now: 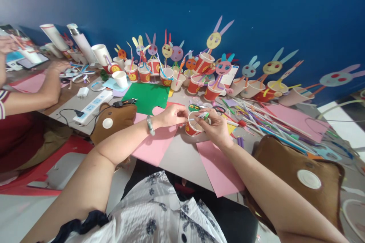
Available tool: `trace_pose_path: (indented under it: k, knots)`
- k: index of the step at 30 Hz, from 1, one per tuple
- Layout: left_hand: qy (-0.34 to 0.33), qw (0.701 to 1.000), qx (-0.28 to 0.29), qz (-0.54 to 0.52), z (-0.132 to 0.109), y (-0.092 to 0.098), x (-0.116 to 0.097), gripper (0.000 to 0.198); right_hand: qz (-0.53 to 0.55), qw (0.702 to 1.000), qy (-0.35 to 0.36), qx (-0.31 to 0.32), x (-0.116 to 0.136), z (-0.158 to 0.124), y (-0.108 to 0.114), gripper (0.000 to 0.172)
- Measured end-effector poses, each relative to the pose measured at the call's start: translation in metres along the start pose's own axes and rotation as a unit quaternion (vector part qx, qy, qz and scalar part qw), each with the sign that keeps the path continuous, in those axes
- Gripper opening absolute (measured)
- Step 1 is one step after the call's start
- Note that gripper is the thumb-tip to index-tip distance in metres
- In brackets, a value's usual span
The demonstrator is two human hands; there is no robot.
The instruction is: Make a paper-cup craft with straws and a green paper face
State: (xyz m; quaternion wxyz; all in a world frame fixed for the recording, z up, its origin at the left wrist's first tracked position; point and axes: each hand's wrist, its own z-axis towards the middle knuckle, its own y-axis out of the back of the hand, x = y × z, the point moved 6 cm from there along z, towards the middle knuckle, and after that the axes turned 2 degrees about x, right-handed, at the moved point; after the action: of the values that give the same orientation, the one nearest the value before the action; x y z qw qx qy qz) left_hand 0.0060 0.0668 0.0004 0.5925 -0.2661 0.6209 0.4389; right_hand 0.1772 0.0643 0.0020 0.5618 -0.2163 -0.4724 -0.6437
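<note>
Blue wall (171, 3) behind desk (184, 155), we've an upright cup (191, 130) between left hand (171, 116), pinched, contents unclear, and right hand (215, 126), gripping a green-white item (203, 115) above it.

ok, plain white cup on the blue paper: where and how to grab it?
Probably the white cup's outer wall below the rim, gripped across opposite sides, coming from the near side: it's upright, widens upward, and a red cup stands behind it.
</note>
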Motion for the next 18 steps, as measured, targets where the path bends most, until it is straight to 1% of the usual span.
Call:
trace_pose_path:
  k: [6, 10, 18]
  knots:
    - [-0.01, 1.0, -0.001, 0.005, -0.0003, -0.0028, -0.0018, 0.008, -0.017, 1.0, -0.013, -0.002, -0.0004, -0.0013, 0.0001, 0.011]
    - [-0.014, 1.0, -0.017, 0.016, -0.0007, -0.0021, -0.003, 0.008, -0.025, 1.0, -0.01, -0.004, 0.0004, -0.0021, -0.0001, 0.011]
    - [-0.017, 0.999, -0.019, 0.021, -0.0005, -0.0028, -0.0039, 0.008, -0.028, 1.0, -0.007, -0.001, -0.0012, -0.0018, -0.0004, 0.012]
